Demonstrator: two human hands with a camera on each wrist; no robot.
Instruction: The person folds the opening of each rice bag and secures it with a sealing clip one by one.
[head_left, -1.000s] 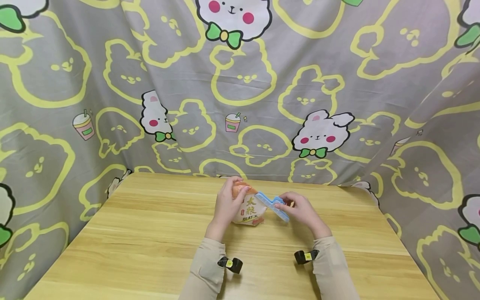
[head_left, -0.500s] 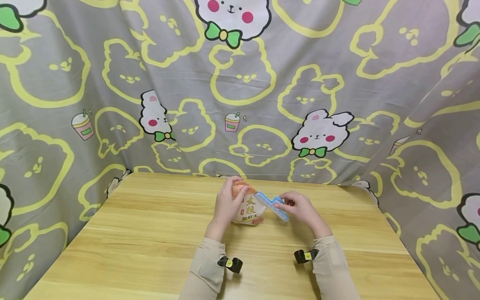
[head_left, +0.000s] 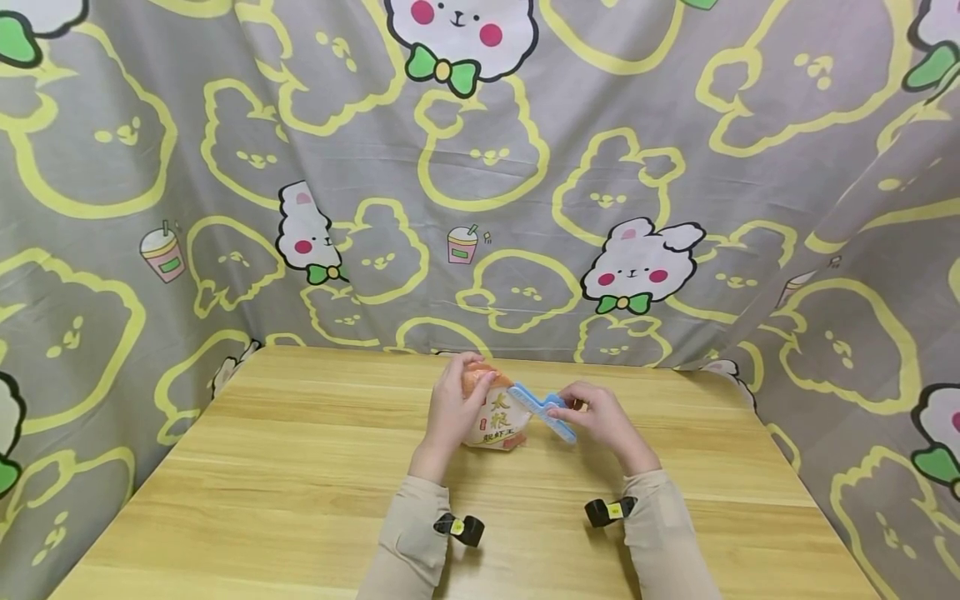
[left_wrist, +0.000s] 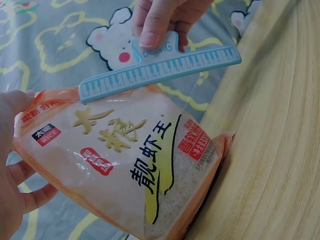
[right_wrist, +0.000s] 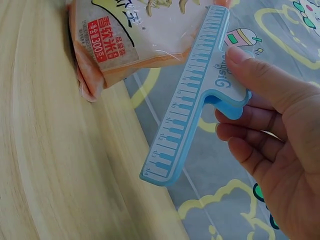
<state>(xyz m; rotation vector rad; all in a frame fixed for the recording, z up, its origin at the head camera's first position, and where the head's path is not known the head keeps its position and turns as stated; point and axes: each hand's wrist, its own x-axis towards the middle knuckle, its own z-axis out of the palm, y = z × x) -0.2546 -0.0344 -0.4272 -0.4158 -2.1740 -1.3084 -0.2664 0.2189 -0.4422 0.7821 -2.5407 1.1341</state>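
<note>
Unmoved since earlier, the left hand's point(head_left: 453, 407) bag point(left_wrist: 120, 157) holds white rice point(left_wrist: 184, 192).

- White, orange-edged plastic rice bag point(left_wrist: 125, 160), centre: tilted; gold and black characters visible.
- Bare left hand point(left_wrist: 10, 200), 9 o'clock: grips bag at orange edge.
- Long light-blue plastic clip with piano-key print point(left_wrist: 160, 72), 12 o'clock: its 9 o'clock end overlaps bag.
- Bare right hand point(left_wrist: 170, 17), 12 o'clock: pinches clip handle.
- Pale wood-grain tabletop point(left_wrist: 270, 150): 3 o'clock.
- Grey cartoon-print cloth point(left_wrist: 50, 65): 10 o'clock.

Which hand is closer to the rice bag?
Left. The left hand has its grip on the rice bag; the right hand is apart from it, to the right, its grip on the blue clip.
</note>
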